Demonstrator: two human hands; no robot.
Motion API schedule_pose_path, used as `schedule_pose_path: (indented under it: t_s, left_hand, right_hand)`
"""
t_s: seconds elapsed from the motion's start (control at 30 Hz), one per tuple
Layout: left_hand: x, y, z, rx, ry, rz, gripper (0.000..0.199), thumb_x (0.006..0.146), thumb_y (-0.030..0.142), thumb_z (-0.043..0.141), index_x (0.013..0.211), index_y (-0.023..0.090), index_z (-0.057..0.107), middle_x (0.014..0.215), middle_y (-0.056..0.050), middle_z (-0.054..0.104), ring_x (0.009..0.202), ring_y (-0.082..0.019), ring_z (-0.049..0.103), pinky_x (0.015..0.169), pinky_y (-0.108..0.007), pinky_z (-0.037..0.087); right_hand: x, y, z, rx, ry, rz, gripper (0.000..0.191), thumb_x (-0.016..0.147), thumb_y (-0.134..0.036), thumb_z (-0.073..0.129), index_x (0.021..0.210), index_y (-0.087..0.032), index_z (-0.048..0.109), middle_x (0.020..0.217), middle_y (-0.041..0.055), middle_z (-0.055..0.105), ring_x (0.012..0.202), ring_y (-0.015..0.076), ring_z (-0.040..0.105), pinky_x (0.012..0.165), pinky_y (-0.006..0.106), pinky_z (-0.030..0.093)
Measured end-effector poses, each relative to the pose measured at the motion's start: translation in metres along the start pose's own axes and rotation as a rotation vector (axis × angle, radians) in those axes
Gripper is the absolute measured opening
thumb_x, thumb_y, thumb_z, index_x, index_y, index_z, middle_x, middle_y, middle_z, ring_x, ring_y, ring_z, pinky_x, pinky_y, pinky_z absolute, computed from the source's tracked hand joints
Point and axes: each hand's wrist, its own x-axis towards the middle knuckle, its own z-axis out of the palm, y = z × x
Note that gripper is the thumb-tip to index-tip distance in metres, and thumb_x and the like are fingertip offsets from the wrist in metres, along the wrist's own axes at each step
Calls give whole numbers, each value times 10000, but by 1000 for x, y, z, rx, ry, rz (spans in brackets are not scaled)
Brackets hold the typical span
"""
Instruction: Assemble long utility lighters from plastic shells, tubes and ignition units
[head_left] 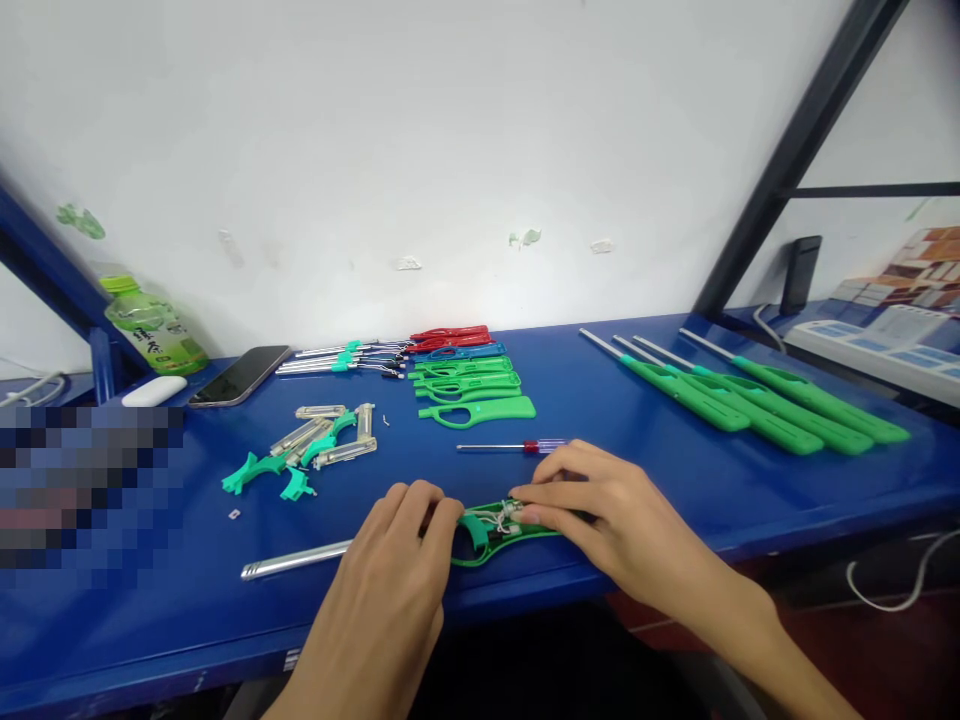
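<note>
An opened green gas lighter (517, 541) lies near the table's front edge, its metal tube (296, 560) pointing left. My left hand (401, 560) is closed around the lighter where the tube meets the green shell. A teal trigger (475, 530) and thin white wires (495, 518) show inside the shell. My right hand (600, 495) pinches at a small pale fitting (511, 508) within the handle. Its fingers hide most of the handle's right end, and what lies under them cannot be made out. A screwdriver (510, 447) lies just behind my right hand.
Left of centre lie loose teal triggers (255, 470) and clear fuel tanks (346, 452). Behind are metal tubes with wires (330, 358), green shell halves (480, 410) and red ones (450, 335). Several whole green lighters (750, 400) lie right. A phone (240, 376) and bottle (157, 325) stand back left.
</note>
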Motion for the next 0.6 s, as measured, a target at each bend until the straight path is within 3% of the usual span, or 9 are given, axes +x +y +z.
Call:
schedule_pose_path:
  t_s: [0.23, 0.6]
  left_hand:
    - [-1, -8, 5, -44, 54, 23, 258, 1035, 37, 487, 1179, 207, 618, 1072, -54, 674, 946, -251, 646, 860, -422, 568]
    - [2, -4, 2, -42, 30, -10, 227, 1062, 57, 451, 1101, 188, 633, 1024, -59, 666, 901, -241, 633, 784, -379, 539]
  right_hand:
    - [-1, 1, 0, 0, -4, -9, 234, 1061, -355, 617, 1157, -291, 820, 1059, 31, 750, 954, 187, 664, 838, 345, 543]
    - [-1, 2, 1, 5, -15, 0, 223, 1059, -349, 623, 1145, -277, 815, 1061, 17, 739, 960, 178, 645, 836, 336, 519]
